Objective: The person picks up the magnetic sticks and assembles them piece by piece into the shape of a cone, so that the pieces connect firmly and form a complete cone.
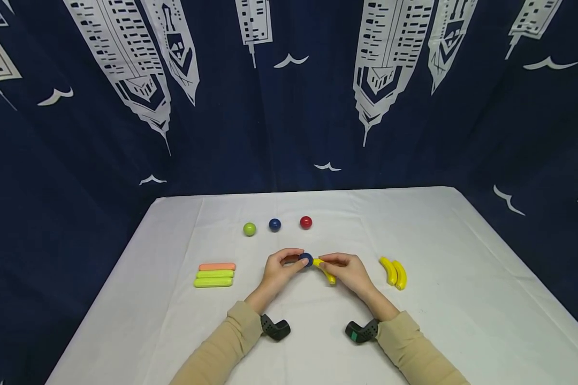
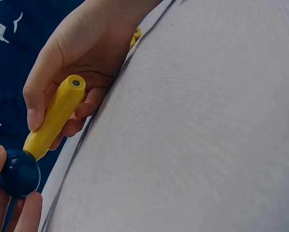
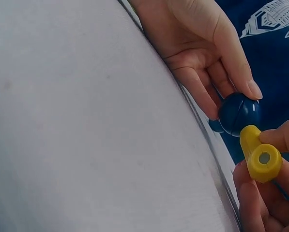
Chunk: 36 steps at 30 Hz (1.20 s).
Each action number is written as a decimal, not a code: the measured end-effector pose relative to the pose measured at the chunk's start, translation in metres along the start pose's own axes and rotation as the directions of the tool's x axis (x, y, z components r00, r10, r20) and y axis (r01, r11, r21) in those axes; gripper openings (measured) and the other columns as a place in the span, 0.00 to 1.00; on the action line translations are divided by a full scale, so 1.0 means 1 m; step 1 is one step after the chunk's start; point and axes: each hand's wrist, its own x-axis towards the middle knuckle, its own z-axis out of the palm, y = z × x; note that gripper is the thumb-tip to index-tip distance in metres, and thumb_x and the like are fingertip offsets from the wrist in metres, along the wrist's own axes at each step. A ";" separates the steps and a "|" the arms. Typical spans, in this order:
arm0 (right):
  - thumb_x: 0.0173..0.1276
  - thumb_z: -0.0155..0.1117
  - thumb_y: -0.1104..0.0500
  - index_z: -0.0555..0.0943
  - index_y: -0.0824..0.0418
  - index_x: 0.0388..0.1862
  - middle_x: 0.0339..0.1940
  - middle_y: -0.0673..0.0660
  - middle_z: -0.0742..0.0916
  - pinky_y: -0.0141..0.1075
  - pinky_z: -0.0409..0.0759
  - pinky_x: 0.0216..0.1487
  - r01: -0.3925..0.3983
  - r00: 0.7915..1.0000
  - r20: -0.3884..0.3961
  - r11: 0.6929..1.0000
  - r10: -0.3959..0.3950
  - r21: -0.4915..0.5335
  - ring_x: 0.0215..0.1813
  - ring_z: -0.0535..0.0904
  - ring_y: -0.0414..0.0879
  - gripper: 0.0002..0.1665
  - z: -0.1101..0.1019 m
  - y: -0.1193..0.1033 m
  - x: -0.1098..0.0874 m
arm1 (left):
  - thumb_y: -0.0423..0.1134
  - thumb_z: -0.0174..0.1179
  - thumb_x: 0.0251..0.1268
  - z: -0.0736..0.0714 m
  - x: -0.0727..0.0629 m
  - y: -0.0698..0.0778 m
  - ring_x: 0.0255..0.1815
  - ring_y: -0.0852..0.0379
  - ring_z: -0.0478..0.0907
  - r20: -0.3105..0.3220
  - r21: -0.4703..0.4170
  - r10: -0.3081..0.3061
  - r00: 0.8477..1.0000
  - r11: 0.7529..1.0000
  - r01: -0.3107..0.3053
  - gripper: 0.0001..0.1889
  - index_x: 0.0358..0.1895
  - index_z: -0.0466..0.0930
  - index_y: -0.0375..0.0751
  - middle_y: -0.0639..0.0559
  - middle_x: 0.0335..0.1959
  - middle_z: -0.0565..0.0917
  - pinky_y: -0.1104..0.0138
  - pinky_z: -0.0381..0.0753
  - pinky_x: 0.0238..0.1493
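My left hand (image 1: 280, 268) pinches a dark blue ball (image 1: 306, 260) between thumb and fingertips over the middle of the table. A curved yellow rod (image 1: 325, 272) is gripped by my right hand (image 1: 349, 271), thumb on one side and fingers on the other. One end of the rod meets the ball, as the left wrist view shows with the ball (image 2: 19, 173) and rod (image 2: 54, 118). In the right wrist view the rod's free end (image 3: 264, 158) faces the camera and carries a grey round inset.
Behind the hands stand a green ball (image 1: 249, 229), another blue ball (image 1: 275, 225) and a red ball (image 1: 305, 222). Left lie an orange stick (image 1: 217, 266) and two lime sticks (image 1: 214, 278). Two more curved yellow rods (image 1: 393, 272) lie right on the white-clothed table (image 1: 462, 321).
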 end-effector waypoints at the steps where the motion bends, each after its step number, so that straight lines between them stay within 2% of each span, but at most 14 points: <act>1: 0.64 0.63 0.64 0.82 0.71 0.47 0.43 0.63 0.86 0.29 0.76 0.41 0.006 1.000 0.000 1.000 -0.006 -0.002 0.40 0.80 0.44 0.15 0.000 0.000 0.000 | 0.29 0.64 0.57 0.000 0.000 0.000 0.48 0.40 0.77 0.001 -0.001 0.001 1.000 1.000 -0.001 0.16 0.48 0.78 0.24 0.34 0.45 0.80 0.72 0.77 0.44; 7: 0.64 0.63 0.63 0.80 0.72 0.50 0.44 0.64 0.85 0.27 0.76 0.39 0.012 1.000 -0.010 1.000 -0.012 0.018 0.40 0.81 0.44 0.17 0.002 0.002 0.002 | 0.28 0.64 0.56 0.000 0.000 0.001 0.48 0.40 0.77 -0.023 0.014 0.014 1.000 1.000 -0.013 0.16 0.48 0.78 0.22 0.33 0.44 0.81 0.69 0.77 0.46; 11: 0.62 0.65 0.63 0.78 0.74 0.51 0.43 0.65 0.85 0.27 0.77 0.35 0.015 0.999 -0.028 0.999 -0.014 0.034 0.38 0.82 0.43 0.21 0.001 0.008 0.006 | 0.28 0.65 0.56 0.000 0.001 0.002 0.47 0.39 0.77 -0.099 0.035 0.024 0.995 0.999 -0.020 0.16 0.47 0.78 0.23 0.33 0.44 0.81 0.65 0.77 0.46; 15: 0.58 0.69 0.63 0.77 0.73 0.52 0.43 0.63 0.85 0.27 0.78 0.34 0.009 0.999 -0.041 0.999 -0.007 0.047 0.39 0.82 0.45 0.24 0.002 0.026 0.014 | 0.26 0.65 0.55 0.000 0.001 0.004 0.46 0.37 0.76 -0.183 0.032 0.022 0.983 0.999 -0.017 0.15 0.46 0.78 0.22 0.31 0.44 0.80 0.66 0.77 0.45; 19: 0.55 0.72 0.61 0.80 0.68 0.50 0.43 0.60 0.85 0.27 0.78 0.37 0.004 0.997 -0.071 1.000 -0.003 0.012 0.41 0.82 0.46 0.23 0.005 0.042 0.020 | 0.26 0.65 0.53 0.001 -0.001 0.003 0.44 0.36 0.77 -0.217 0.046 0.017 0.976 0.999 -0.007 0.15 0.44 0.79 0.22 0.30 0.42 0.81 0.66 0.77 0.43; 20: 0.55 0.72 0.61 0.81 0.67 0.49 0.43 0.60 0.85 0.27 0.78 0.37 0.008 0.997 -0.082 1.000 -0.009 -0.006 0.41 0.83 0.47 0.22 0.006 0.044 0.021 | 0.26 0.66 0.53 0.001 0.000 -0.001 0.44 0.37 0.77 -0.222 0.054 0.015 0.975 0.999 -0.003 0.15 0.44 0.79 0.23 0.31 0.42 0.81 0.66 0.77 0.43; 23: 0.55 0.73 0.62 0.83 0.64 0.45 0.40 0.58 0.86 0.31 0.80 0.39 0.019 0.993 -0.116 0.998 -0.026 -0.057 0.40 0.83 0.47 0.18 0.008 0.047 0.021 | 0.31 0.68 0.53 0.000 0.002 -0.018 0.41 0.44 0.79 -0.209 0.116 0.007 0.978 0.993 0.017 0.14 0.43 0.81 0.29 0.38 0.40 0.82 0.68 0.79 0.41; 26: 0.55 0.72 0.63 0.84 0.62 0.43 0.38 0.56 0.87 0.34 0.80 0.41 0.035 0.989 -0.140 0.994 -0.049 -0.103 0.40 0.83 0.47 0.15 0.009 0.046 0.021 | 0.36 0.68 0.54 -0.002 0.003 -0.032 0.38 0.52 0.78 -0.164 0.193 0.003 0.986 0.981 0.029 0.14 0.44 0.82 0.35 0.46 0.38 0.81 0.72 0.78 0.39; 30: 0.56 0.70 0.64 0.85 0.60 0.42 0.39 0.55 0.87 0.35 0.79 0.42 0.057 0.985 -0.149 0.985 -0.081 -0.161 0.39 0.82 0.45 0.13 0.009 0.046 0.022 | 0.39 0.67 0.56 -0.004 -0.003 -0.032 0.33 0.59 0.76 -0.097 0.270 -0.008 0.995 0.962 0.034 0.14 0.45 0.83 0.39 0.49 0.35 0.80 0.73 0.77 0.34; 36: 0.57 0.69 0.64 0.86 0.59 0.41 0.38 0.54 0.87 0.31 0.78 0.38 0.108 0.985 -0.110 0.969 -0.135 -0.221 0.35 0.80 0.42 0.11 0.009 0.044 0.027 | 0.39 0.65 0.58 -0.010 -0.014 -0.028 0.30 0.62 0.74 -0.028 0.304 -0.019 0.999 0.952 0.027 0.13 0.46 0.83 0.40 0.53 0.32 0.79 0.74 0.75 0.33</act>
